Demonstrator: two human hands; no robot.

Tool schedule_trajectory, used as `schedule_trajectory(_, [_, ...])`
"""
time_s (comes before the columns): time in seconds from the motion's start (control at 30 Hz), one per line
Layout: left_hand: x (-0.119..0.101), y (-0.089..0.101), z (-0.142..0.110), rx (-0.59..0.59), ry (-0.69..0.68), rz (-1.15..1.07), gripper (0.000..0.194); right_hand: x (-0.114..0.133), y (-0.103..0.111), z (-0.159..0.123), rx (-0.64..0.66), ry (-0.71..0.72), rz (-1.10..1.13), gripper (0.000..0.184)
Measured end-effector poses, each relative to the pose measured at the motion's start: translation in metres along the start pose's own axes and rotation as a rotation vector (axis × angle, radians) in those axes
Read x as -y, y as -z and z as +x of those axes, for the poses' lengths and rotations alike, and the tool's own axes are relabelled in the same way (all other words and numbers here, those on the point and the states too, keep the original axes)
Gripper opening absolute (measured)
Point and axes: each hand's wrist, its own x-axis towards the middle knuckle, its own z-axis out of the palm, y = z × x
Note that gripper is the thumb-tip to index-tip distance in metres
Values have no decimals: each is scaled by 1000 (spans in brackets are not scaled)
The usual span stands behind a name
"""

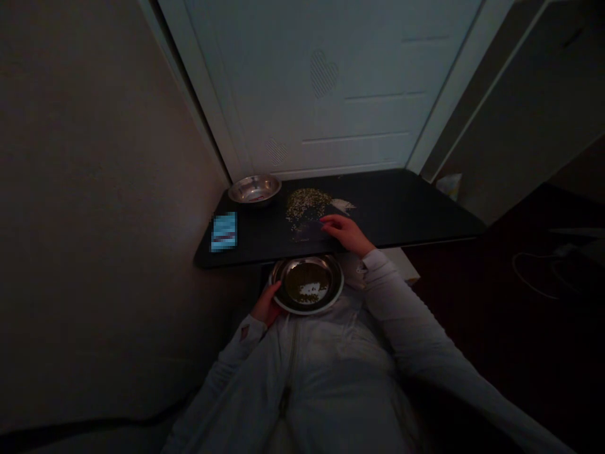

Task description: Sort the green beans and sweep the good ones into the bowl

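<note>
My left hand (267,306) grips the left rim of a round steel plate (331,296), held just below the near edge of a black table (401,208). The plate holds a small heap of green-grey grains (309,290). My right hand (345,232) rests on the table with its fingers curled, pressed on a dark flat card-like thing that I cannot make out clearly. Just beyond its fingertips lies a spread pile of the same small grains (305,203).
A steel bowl (254,188) stands at the table's far left corner. A phone with a lit screen (224,231) lies on the left side. A bit of white paper (344,204) lies right of the grains. A white door (331,82) is behind.
</note>
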Motion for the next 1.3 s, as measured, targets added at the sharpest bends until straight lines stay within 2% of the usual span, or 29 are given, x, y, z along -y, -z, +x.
schedule_trajectory(0.37, [2,3,3,32,-30,-21,30,-3,-3,-1,74,32,-53,29])
schedule_trajectory(0.7, [1,1,2,48,-8,-11,42,-2,-3,-2,127,15,-123,28])
schedule_trajectory(0.9, [1,0,1,27,-4,-13,42,3,-4,-4,220,-41,-97,25])
schedule_trajectory(1.1, [3,6,6,54,-27,-4,39,4,-3,-4,248,-59,-81,23])
schedule_trajectory(1.3, [2,5,5,26,-19,2,39,7,-3,-4,294,-79,-57,27])
